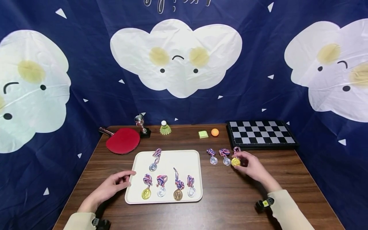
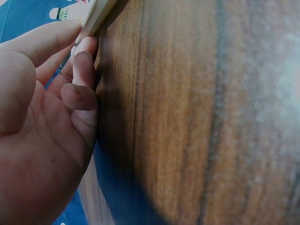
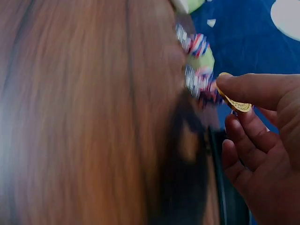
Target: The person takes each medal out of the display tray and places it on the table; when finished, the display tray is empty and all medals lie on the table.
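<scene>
My right hand [image 1: 253, 166] pinches a gold medal [image 1: 235, 162] between thumb and fingertips; its striped ribbon trails up behind it, beside the chessboard's front edge. In the right wrist view the gold medal [image 3: 238, 104] is tilted between thumb and fingers. Two silver medals, a nearer one [image 1: 226, 161] and a farther-left one [image 1: 213, 160], lie on the table just left of it. My left hand [image 1: 110, 187] holds the left rim of a cream tray [image 1: 169, 155]. On the tray are a gold medal [image 1: 146, 193], a bronze medal [image 1: 178, 195] and several silver medals [image 1: 161, 191], all with ribbons.
Along the back of the wooden table stand a red table tennis bat [image 1: 123, 141], a small trophy cup [image 1: 141, 123], a shuttlecock [image 1: 165, 128], a small yellow-green block [image 1: 203, 134], an orange ball [image 1: 214, 132] and a chessboard [image 1: 261, 132]. A blue cloth [image 1: 201, 105] hangs behind.
</scene>
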Tool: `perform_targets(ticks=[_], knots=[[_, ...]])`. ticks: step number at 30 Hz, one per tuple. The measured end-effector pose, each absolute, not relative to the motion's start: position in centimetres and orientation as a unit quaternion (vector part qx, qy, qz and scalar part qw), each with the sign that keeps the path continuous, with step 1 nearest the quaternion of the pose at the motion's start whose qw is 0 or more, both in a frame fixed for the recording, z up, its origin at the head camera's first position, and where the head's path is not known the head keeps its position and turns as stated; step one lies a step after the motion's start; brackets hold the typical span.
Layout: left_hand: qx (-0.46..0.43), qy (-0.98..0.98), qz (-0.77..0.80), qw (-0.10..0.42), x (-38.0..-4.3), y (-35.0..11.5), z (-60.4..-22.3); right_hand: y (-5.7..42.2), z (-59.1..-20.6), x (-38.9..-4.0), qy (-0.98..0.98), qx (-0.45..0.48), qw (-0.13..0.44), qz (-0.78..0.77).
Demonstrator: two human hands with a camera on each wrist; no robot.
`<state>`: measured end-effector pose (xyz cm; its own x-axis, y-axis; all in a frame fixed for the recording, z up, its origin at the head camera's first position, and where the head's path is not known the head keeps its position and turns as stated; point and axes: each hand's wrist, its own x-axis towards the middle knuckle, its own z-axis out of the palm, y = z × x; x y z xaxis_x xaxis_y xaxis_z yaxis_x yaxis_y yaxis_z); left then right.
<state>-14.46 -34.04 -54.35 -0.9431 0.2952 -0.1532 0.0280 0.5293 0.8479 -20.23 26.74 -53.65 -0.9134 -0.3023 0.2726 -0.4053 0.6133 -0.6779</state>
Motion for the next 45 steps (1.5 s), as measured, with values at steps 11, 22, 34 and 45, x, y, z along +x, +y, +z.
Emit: perform_targets(ticks=[11, 22, 34, 45], knots=[[0.098, 0.865, 0.474, 0.135, -14.3, -34.1, -54.5, 30.3, -55.4, -20.3, -0.916, 0.205, 0.058, 0.339], [0.095, 0.867, 0.471, 0.133, -14.3, -34.0, -54.3, 30.3, -54.8, -19.8, -0.932, 0.202, 0.055, 0.297], [0.095, 0.868, 0.469, 0.133, -14.5, -34.1, -54.4, 27.7, -53.4, -19.5, -0.934, 0.178, 0.104, 0.291], [0.084, 0.87, 0.466, 0.137, -14.4, -33.9, -54.2, 17.6, -52.2, -16.6, -0.89, 0.345, 0.053, 0.294]])
